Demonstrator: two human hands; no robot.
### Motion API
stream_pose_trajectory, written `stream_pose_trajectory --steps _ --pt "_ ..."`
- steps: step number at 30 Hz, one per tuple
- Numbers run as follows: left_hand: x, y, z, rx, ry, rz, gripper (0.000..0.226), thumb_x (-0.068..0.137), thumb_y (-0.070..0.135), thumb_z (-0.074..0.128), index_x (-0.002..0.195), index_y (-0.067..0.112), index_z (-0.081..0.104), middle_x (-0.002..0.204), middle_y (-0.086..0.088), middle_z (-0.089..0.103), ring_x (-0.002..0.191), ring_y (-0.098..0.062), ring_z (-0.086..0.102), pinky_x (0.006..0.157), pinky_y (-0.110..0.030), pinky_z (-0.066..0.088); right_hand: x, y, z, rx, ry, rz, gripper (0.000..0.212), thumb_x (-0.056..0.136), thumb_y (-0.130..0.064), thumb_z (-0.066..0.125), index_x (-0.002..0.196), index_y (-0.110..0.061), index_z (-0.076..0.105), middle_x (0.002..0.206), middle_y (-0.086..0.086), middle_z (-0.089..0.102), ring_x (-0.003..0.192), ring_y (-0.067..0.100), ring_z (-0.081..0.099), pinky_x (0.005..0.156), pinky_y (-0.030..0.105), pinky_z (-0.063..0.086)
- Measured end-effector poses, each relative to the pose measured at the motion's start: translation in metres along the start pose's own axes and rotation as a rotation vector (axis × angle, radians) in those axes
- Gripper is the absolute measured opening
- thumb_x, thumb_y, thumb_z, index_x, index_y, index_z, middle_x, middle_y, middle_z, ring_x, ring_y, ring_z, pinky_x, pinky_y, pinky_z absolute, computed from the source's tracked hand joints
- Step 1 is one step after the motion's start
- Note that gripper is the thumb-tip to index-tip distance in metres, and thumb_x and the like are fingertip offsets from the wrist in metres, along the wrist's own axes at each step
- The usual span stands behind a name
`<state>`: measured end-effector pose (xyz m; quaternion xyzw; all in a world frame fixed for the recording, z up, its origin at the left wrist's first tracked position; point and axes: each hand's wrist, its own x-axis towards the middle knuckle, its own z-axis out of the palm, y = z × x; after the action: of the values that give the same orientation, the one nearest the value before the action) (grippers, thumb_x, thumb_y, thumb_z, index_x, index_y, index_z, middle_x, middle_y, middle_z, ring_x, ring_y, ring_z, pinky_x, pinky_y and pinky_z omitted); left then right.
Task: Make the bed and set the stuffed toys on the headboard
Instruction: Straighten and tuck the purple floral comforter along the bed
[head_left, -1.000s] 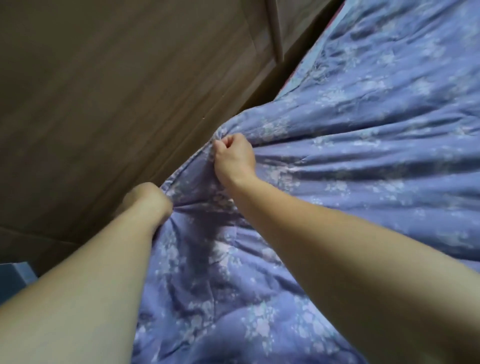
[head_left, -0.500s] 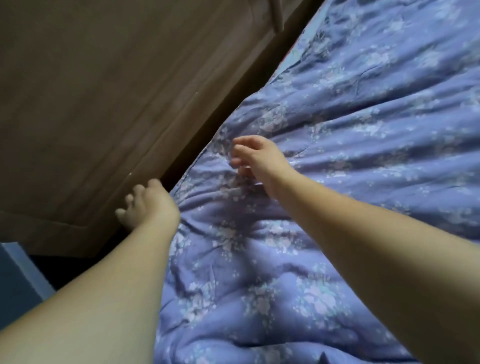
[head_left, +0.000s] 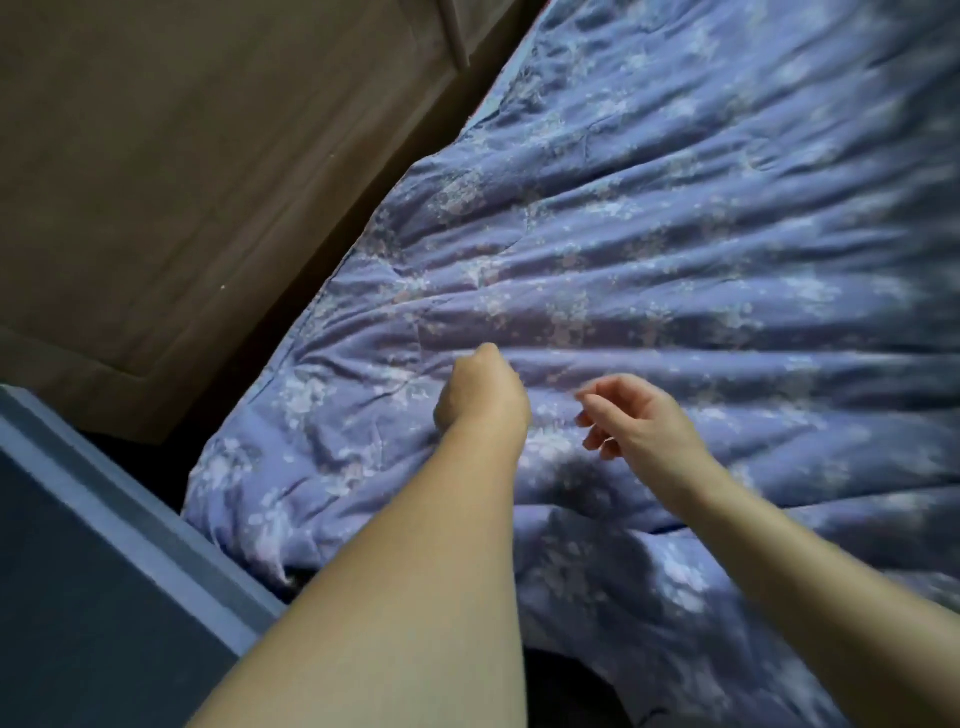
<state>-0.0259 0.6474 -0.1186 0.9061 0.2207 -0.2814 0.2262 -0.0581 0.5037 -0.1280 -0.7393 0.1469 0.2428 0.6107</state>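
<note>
Two hands are hovering over our floral quilt (head_left: 649, 270): right hand (head_left: 644, 415) loosely spread, left hand (head_left: 480, 400) curled, grip unclear; we're judging it soft, best pinched along its edge.

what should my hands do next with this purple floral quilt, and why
Probably take hold of the purple floral quilt near its wrinkled corner and pull it flat toward the wooden cabinet. The right hand hovers with loosely curled fingers, holding nothing; the left hand is curled low against the fabric, grip unclear. Folds fan across the quilt, and no stuffed toys are in view.
</note>
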Motion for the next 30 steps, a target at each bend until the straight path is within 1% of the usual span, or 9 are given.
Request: stream_pose_trajectory --steps 4,8,13,16,18,20,25,27,30 --pt "-0.053 0.018 0.03 0.017 0.003 0.069 0.037 0.095 0.003 0.038 0.131 0.008 0.045 0.137 -0.015 0.045 0.122 -0.035 0.049 0.091 -0.044 0.044 -0.053 0.044 -0.013 -0.338 0.055 -0.122 0.015 0.091 -0.01 0.059 0.076 -0.015 0.057 0.066 0.003 0.054 0.054 0.007 0.045 0.057 0.023 0.042" --pt "-0.103 0.018 0.068 -0.065 -0.019 0.095 0.033 0.094 0.005 0.037 0.125 0.01 0.048 0.132 -0.014 0.049 0.12 -0.035 0.051 0.094 -0.042 0.043 -0.1 0.081 -0.021 -0.701 0.084 -0.327 0.015 0.078 -0.042 0.055 0.073 -0.028 0.054 0.069 -0.008 0.052 0.067 0.016 0.049 0.061 0.024 0.032" --pt "-0.143 -0.012 0.107 -0.057 -0.045 0.071 0.028 0.095 0.01 0.037 0.12 0.011 0.049 0.128 -0.011 0.045 0.113 -0.035 0.051 0.089 -0.04 0.043 -0.118 0.123 -0.031 -1.399 -0.015 -0.281 0.078 0.034 -0.06 0.079 0.101 -0.021 0.066 0.106 0.007 0.066 0.093 0.028 0.066 0.071 0.037 0.053" --pt "-0.153 -0.032 0.122 -0.021 -0.038 0.083 0.027 0.093 0.006 0.037 0.116 0.012 0.051 0.126 -0.01 0.043 0.112 -0.033 0.049 0.091 -0.041 0.042 -0.109 0.131 -0.036 -1.557 -0.116 -0.275 0.056 0.069 -0.044 0.072 0.12 -0.025 0.059 0.139 0.009 0.045 0.128 0.028 0.043 0.098 0.042 0.036" --pt "-0.155 -0.044 0.131 -0.001 -0.004 0.148 0.034 0.09 0.004 0.042 0.121 0.014 0.047 0.131 -0.009 0.039 0.12 -0.031 0.042 0.099 -0.04 0.039 -0.1 0.128 -0.043 -1.48 -0.109 -0.389 0.03 0.085 -0.037 0.055 0.112 -0.025 0.062 0.129 0.003 0.052 0.124 0.025 0.045 0.096 0.036 0.031" --pt "-0.155 -0.053 0.138 -0.006 0.019 0.221 0.055 0.086 0.004 0.048 0.137 0.018 0.034 0.145 -0.007 0.024 0.135 -0.027 0.025 0.109 -0.037 0.031 -0.097 0.116 -0.051 -1.262 -0.017 -0.393 0.032 0.088 -0.037 0.042 0.096 -0.018 0.066 0.109 0.006 0.065 0.107 0.029 0.057 0.085 0.035 0.037" --pt "-0.144 -0.043 0.141 0.12 0.098 0.288 0.091 0.084 0.019 0.06 0.149 0.028 -0.003 0.153 -0.01 -0.003 0.143 -0.029 -0.001 0.118 -0.043 0.005 -0.087 0.067 -0.086 -0.56 0.012 -0.201 0.023 0.097 -0.017 0.047 0.091 -0.004 0.065 0.089 0.014 0.066 0.086 0.026 0.057 0.072 0.035 0.04" --pt "-0.132 -0.028 0.141 0.097 0.281 0.319 0.083 0.084 0.023 0.062 0.149 0.026 0.011 0.15 -0.013 0.013 0.14 -0.031 0.013 0.116 -0.046 0.01 -0.083 0.047 -0.1 -0.243 -0.087 -0.091 0.024 0.097 -0.014 0.048 0.081 -0.01 0.066 0.069 0.004 0.067 0.073 0.019 0.059 0.066 0.03 0.043" --pt "-0.115 -0.002 0.131 -0.009 0.486 0.356 0.038 0.089 0.018 0.057 0.126 0.017 0.05 0.125 -0.012 0.05 0.122 -0.032 0.043 0.105 -0.043 0.026 -0.071 0.03 -0.118 -0.18 -0.113 0.038 0.019 0.095 -0.015 0.051 0.08 -0.017 0.062 0.052 -0.013 0.065 0.051 0.0 0.06 0.052 0.013 0.049"
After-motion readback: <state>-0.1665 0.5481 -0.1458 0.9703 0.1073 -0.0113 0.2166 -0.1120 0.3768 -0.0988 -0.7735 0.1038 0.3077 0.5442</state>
